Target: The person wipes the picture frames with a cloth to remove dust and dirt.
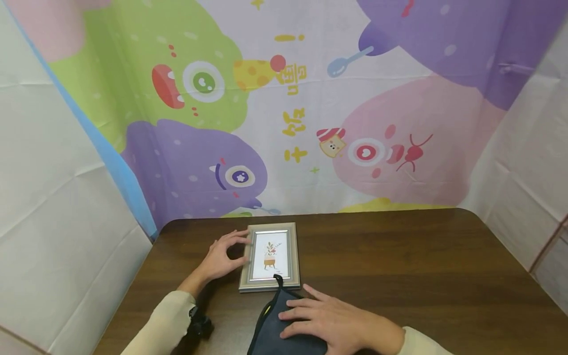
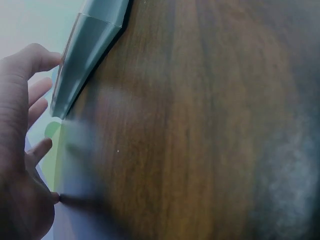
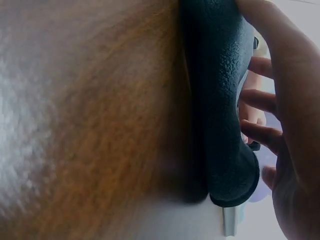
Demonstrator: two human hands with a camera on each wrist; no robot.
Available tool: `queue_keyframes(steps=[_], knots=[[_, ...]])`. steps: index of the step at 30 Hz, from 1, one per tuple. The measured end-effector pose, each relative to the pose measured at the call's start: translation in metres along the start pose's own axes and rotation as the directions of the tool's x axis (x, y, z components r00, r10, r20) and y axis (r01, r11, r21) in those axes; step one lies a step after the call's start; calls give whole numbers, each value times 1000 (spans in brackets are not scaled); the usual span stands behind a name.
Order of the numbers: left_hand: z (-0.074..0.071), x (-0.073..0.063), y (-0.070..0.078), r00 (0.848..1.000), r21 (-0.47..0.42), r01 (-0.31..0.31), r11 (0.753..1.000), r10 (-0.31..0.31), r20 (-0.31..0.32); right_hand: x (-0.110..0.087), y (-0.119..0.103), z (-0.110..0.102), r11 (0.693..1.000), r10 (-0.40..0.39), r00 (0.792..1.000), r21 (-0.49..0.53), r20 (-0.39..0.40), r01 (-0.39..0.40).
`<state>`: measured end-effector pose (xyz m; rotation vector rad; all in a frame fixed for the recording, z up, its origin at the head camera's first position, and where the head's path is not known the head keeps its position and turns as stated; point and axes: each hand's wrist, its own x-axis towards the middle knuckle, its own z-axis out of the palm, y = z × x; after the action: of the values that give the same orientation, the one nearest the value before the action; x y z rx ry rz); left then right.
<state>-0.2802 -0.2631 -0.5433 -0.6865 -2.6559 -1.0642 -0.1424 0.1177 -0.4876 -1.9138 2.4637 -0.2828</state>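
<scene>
A picture frame [image 1: 291,254] with a pale border lies flat on the table, showing a print of a potted plant. At its left edge is my left hand [image 1: 222,259], thumb and fingers bowed apart with the tips right at the border. In the left wrist view, the thumb tip meets the side of the frame [image 2: 90,55]. Nearer to me is a dark grey, soft-looking zip pouch [image 1: 270,328] with a small loop, overlapping the frame's lower edge in the head view. My right hand [image 1: 330,318] rests on the pouch, fingers spread over its top. The right wrist view shows the pouch's thick rounded side [image 3: 220,100].
The dark wooden table [image 1: 399,261] has rounded far corners. Behind it hangs a cartoon-printed cloth [image 1: 288,187], with pale cloth walls [image 1: 66,222] at the sides. A small black device [image 1: 200,324] is at the left wrist.
</scene>
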Motion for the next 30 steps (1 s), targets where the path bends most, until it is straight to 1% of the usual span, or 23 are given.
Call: queue_keyframes(steps=[2,4,6,8,11,13,16,19,22,25,28,30], knots=[[-4,0,10,1000,-10,11,1000,-11,11,1,-2,-1,999,-19,1000,-47,12,20],[-8,0,21,999,-19,40,999,-39,37,2,-3,-3,999,-34,999,-34,26,35],[-12,2,29,994,-16,86,996,-85,70,2,-4,-4,999,-45,998,31,46,44],[-15,3,35,986,-2,130,991,-129,108,1,-4,-5,994,-47,996,101,69,40],[-16,5,37,975,27,166,986,-169,142,1,-5,-5,984,-32,995,179,99,14],[-16,5,36,974,30,165,986,-168,149,0,-5,-5,981,-20,993,193,118,-4],[-15,6,30,979,22,134,991,-136,151,0,-5,-6,980,-11,988,199,152,-19],[-11,6,16,984,16,96,995,-97,148,1,-6,-9,979,-7,983,199,182,-30],[-6,8,-3,986,37,59,998,-64,155,2,-7,-11,978,-1,979,202,203,-41],[-3,10,-14,983,58,47,997,-56,174,4,-8,-13,982,-3,978,184,211,-37],[-3,11,-15,980,59,48,997,-58,191,6,-9,-14,987,5,976,156,218,-40],[-6,11,-10,978,53,49,997,-59,201,9,-10,-14,993,7,977,112,212,-31]])
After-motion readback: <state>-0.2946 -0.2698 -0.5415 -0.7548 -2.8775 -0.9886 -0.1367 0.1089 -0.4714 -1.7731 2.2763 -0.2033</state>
